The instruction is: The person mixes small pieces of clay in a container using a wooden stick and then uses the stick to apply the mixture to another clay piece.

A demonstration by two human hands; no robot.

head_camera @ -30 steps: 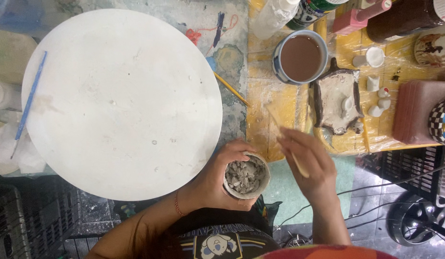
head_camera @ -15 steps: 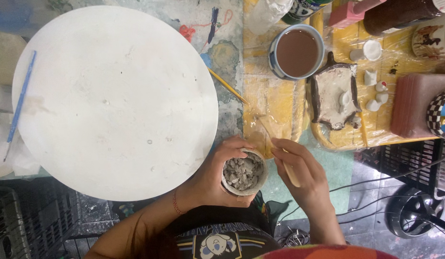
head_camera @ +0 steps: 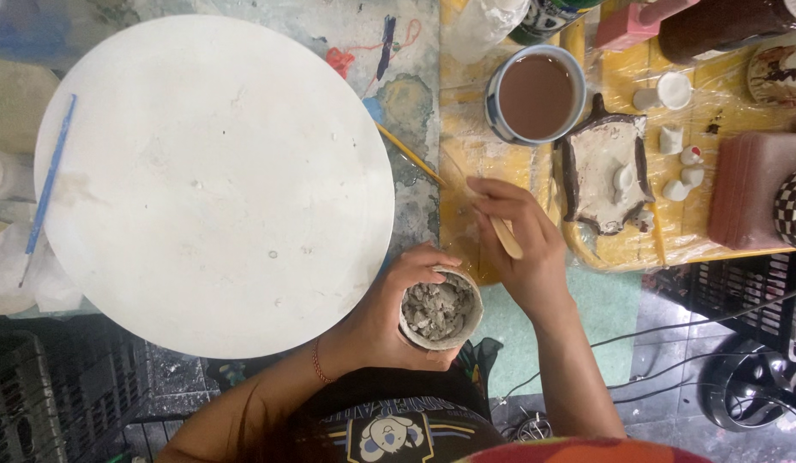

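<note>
My left hand (head_camera: 389,313) grips a small round cup (head_camera: 441,309) filled with grey clay crumbs, held just off the near edge of a big white round board (head_camera: 213,176). My right hand (head_camera: 518,240) is up and to the right of the cup, fingers closed around a thin wooden stick (head_camera: 506,237). That hand hovers over the yellow plastic-covered surface (head_camera: 625,253), near a brown-rimmed clay slab (head_camera: 605,176).
A bowl of brown liquid (head_camera: 536,94) stands behind the right hand. Small white pieces (head_camera: 682,167) and a reddish block (head_camera: 749,201) lie to the right. A blue stick (head_camera: 48,189) rests on the board's left edge. Black crates (head_camera: 732,313) and cables sit lower right.
My right hand has lifted away from the cup, moving up and to the right with the wooden stick. The left hand still holds the cup in about the same place.
</note>
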